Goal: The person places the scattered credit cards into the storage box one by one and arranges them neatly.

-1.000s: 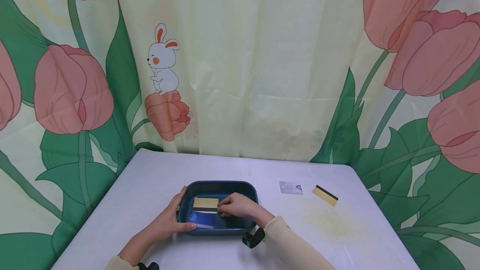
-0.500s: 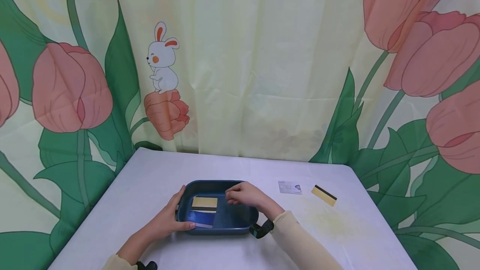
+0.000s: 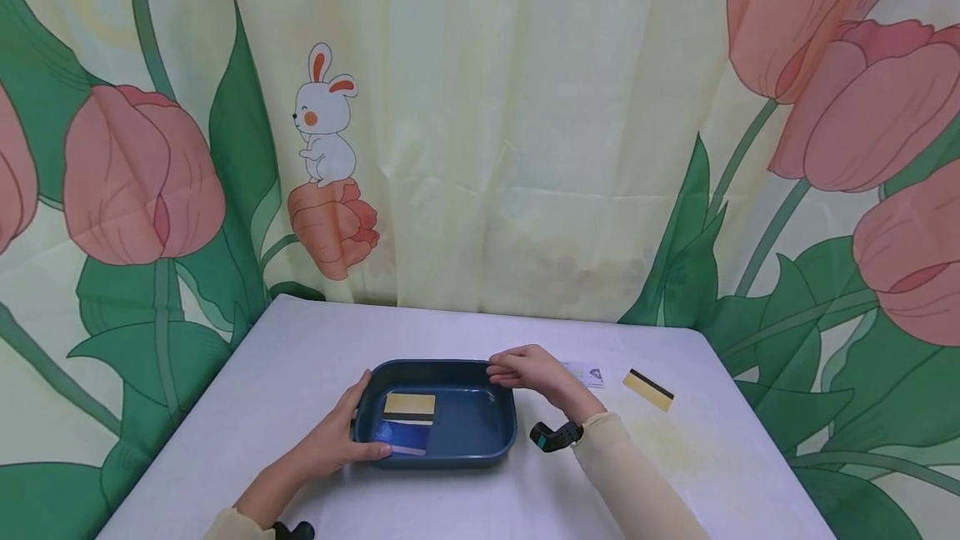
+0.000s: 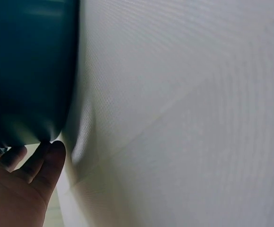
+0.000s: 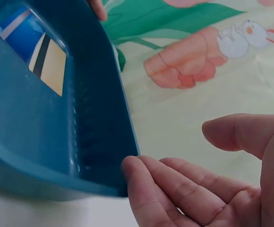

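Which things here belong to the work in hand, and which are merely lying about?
In hand:
- blue tray, left hand on its rim
- yellow card and blue card inside it
- right hand at the far rim

Lying about:
- white card
- striped card
- table

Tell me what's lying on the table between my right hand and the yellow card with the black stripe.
In the head view, a pale card lies between the right hand and the yellow striped card, its near end hidden behind the hand.
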A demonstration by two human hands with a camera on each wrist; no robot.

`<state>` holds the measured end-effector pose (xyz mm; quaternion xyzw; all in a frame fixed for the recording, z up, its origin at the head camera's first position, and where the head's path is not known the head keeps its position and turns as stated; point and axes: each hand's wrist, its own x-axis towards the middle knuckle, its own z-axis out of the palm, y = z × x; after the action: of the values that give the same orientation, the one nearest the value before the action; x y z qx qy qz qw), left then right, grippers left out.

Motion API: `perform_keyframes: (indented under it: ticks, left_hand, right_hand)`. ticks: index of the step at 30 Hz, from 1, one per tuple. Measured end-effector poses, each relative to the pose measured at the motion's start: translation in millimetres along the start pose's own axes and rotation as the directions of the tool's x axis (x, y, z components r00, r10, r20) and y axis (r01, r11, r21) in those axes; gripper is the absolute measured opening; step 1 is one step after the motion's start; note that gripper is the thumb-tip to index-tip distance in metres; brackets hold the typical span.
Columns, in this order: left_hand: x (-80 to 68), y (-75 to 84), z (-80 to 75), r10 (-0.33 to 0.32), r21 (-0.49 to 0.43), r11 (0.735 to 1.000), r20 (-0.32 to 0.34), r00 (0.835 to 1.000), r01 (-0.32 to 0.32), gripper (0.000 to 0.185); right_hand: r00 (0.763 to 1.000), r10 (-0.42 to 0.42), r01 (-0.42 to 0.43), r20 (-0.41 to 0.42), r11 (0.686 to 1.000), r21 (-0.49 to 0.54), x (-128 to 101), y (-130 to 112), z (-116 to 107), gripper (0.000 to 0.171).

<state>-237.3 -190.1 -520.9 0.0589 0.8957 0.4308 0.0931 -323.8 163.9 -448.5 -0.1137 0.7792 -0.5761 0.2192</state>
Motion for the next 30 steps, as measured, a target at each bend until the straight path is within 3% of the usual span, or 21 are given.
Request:
perform_keyframes:
  ticks: [11,30]
  left_hand:
    - [-2.4,0.7,-2.7,-0.009,0.015,1.0,0.007,1.0,0.009,0.128]
    - [-0.1,0.4,-0.4,-0.014,0.002,1.0,0.0,1.0,0.014,0.127]
  right_hand:
    - [0.998,0.022,-0.023,-0.064,1.0,-0.003,-2.0,7.0,-24.9,0.048]
    - [0.969,0.109,-0.104,-0.222,0.994,0.035,-17.6,48.0,-73.1,0.047]
